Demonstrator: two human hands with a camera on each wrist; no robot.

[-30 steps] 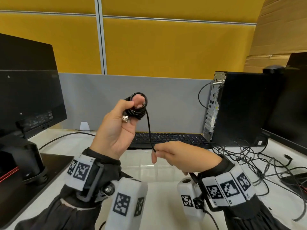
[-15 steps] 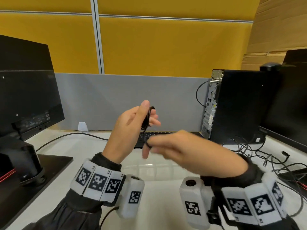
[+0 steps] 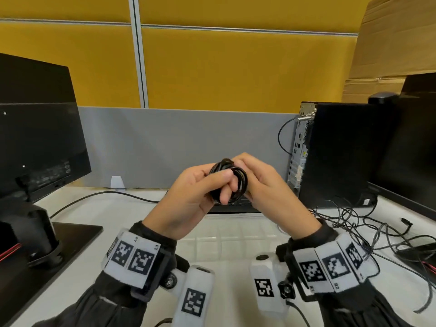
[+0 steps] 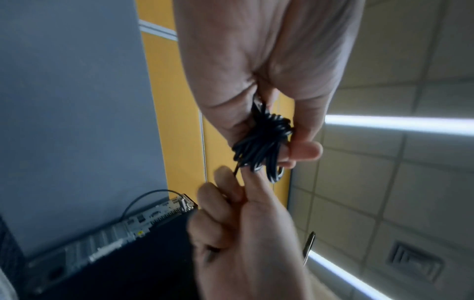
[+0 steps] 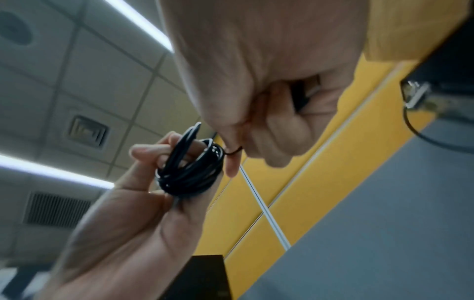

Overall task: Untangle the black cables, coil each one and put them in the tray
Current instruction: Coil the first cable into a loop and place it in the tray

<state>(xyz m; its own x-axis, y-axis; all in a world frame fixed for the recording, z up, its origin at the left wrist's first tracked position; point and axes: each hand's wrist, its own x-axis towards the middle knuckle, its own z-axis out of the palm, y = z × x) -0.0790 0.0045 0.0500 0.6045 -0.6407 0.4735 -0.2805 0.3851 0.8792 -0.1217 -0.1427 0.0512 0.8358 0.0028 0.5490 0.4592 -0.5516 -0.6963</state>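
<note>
**Office cubicle, shared desk**

White desk (image 3: 122,223) backed by a low grey partition (image 3: 188,142) with mustard-yellow fabric panels (image 3: 236,67) above, split by a pale metal post (image 3: 138,55). Dark monitor (image 3: 35,128) on a black stand at left; black desktop tower (image 3: 339,152) at right, rear ports facing in, one cable plugged near its top. Black keyboard (image 3: 236,206) against the partition. Loose black cables (image 3: 368,223) sprawl beside the tower. Wrist views look up at a grid of ceiling tiles (image 4: 410,182), strip lights (image 4: 400,122) and an air vent (image 5: 56,209). Cardboard (image 3: 396,43) stacked at far right.
</note>
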